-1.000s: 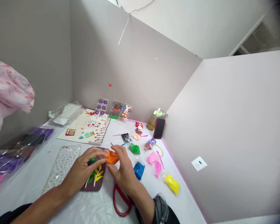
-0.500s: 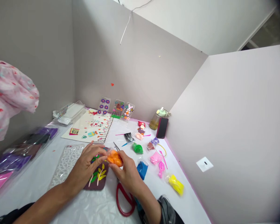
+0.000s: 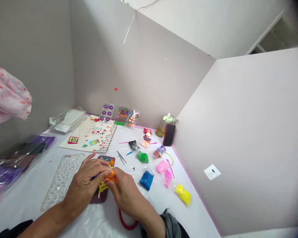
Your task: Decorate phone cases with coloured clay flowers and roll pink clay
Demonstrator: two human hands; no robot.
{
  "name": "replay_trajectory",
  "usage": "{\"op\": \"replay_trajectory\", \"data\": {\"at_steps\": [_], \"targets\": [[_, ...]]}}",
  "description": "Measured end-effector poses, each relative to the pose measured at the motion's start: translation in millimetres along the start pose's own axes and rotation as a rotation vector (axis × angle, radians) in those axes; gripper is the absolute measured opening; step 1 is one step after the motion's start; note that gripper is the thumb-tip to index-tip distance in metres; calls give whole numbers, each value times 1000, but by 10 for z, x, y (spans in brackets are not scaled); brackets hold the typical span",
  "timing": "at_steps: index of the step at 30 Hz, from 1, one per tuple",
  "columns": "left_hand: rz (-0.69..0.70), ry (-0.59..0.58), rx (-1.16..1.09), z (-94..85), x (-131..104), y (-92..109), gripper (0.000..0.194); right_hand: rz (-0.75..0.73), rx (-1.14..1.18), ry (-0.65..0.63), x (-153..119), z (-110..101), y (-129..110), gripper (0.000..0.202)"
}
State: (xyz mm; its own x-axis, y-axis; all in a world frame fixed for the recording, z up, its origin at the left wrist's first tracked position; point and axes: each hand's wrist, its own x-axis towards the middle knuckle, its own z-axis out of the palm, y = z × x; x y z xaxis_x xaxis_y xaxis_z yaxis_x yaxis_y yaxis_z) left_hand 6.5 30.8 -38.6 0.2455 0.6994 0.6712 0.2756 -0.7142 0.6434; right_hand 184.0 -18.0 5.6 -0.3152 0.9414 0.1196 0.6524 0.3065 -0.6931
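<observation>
A small packet of orange modelling clay [image 3: 111, 177] is pinched between my two hands, over the middle of the table. My left hand [image 3: 86, 180] has its thumb and fingertips closed at the packet's left side. My right hand [image 3: 125, 190] grips it from the right, fingers curled. Beneath them lies a dark brown panel [image 3: 98, 199], partly covered by my hands, with orange flowers and yellow leaves made of clay. Under my right wrist, one red scissors handle [image 3: 126, 226] shows; the rest is hidden. Tweezers [image 3: 121, 157] lie beyond my right hand.
Right of my hands lie bags of blue [image 3: 146, 180], green [image 3: 142, 157], pink [image 3: 162, 167] and yellow clay [image 3: 183, 194]. A white lattice phone case [image 3: 62, 180] lies left. A sketchbook [image 3: 76, 132], a phone [image 3: 169, 135] and a bottle [image 3: 161, 129] are farther back.
Both hands have shifted slightly left and closed more tightly around the orange clay, which shows less now. My right hand now covers more of the brown panel, and the tweezers show fully.
</observation>
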Motion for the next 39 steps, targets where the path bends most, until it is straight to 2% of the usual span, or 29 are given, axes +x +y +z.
{"op": "replay_trajectory", "data": {"at_steps": [3,5,6,9,12,15,17,19,23,26,28,31,34,37,39], "targets": [[-47,-33,-35,19,11,51,15,12,135,19,-12,-28,-19,31],[-77,-72,-51,49,12,86,17,52,97,38,-14,2,-18,45],[-77,-87,-56,65,11,106,19,69,25,29,-13,27,-18,44],[-74,-117,-62,99,16,163,28,87,-191,-29,1,84,-28,17],[-125,-110,-52,58,62,167,26,94,-221,-43,20,38,-3,17],[-274,-7,-12,-104,147,66,26,147,-242,-2,19,-156,123,21],[-396,117,30,-254,199,-36,32,184,-279,38,5,-356,258,40],[-480,206,53,-382,230,-124,39,177,-317,25,-2,-600,420,58],[-562,246,47,-447,238,-178,46,240,-444,35,64,-1173,856,36],[-595,228,28,-385,227,-145,48,346,-575,65,157,-1556,1259,31],[-616,210,14,-344,218,-126,49,396,-645,64,200,-1722,1500,33],[-646,176,-3,-301,203,-125,49,422,-711,38,227,-1822,1748,34],[-654,150,-15,-272,191,-140,50,419,-743,26,258,-1837,1842,31],[-616,148,-17,-249,178,-136,48,393,-744,67,321,-1870,1772,28],[-593,142,-13,-226,164,-104,47,349,-717,115,351,-1879,1611,25]]}}
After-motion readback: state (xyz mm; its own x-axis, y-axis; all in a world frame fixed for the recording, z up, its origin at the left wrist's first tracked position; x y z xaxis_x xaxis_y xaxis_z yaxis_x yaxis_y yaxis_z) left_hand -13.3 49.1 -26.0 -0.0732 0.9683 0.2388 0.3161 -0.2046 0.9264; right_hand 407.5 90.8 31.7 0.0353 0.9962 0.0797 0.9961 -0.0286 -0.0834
